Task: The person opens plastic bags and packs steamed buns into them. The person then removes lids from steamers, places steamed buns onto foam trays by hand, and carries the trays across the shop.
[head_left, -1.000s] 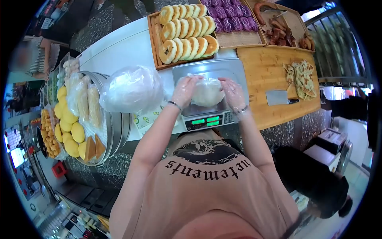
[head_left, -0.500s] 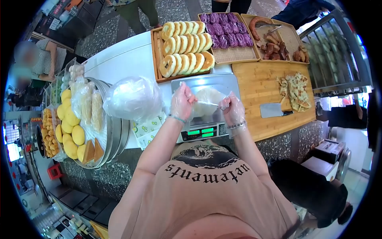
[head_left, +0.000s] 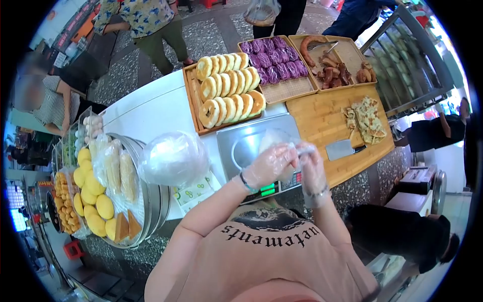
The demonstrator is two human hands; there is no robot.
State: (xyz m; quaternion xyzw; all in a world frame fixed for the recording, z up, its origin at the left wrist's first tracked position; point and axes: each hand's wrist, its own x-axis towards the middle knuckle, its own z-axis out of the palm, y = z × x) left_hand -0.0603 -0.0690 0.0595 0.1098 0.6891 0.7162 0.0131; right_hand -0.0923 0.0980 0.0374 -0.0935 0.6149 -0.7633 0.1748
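Both my hands wear clear plastic gloves and meet close together over the near right part of a metal scale (head_left: 236, 133). My left hand (head_left: 269, 163) has its fingers closed on a thin clear plastic bag (head_left: 274, 137). Beside it, my right hand (head_left: 313, 168) pinches the gathered top of the same bag. The bag shows beyond my fingers, above the scale's plate; something pale seems to be inside, but I cannot make out what. My wrists partly cover the scale's lit green display (head_left: 267, 190).
Left of the scale stand a heap of clear bags (head_left: 173, 158) and a round steamer (head_left: 151, 216) with yellow buns. Beyond are a wooden tray (head_left: 193, 113) of browned flat buns and purple rolls (head_left: 274, 58). A cleaver (head_left: 339, 149) lies beside flatbread (head_left: 371, 121) on the board.
My hands have come together and closer to me, drawing the bag's top shut between them. The bag has moved off the middle of the scale plate. The whole view has tilted.
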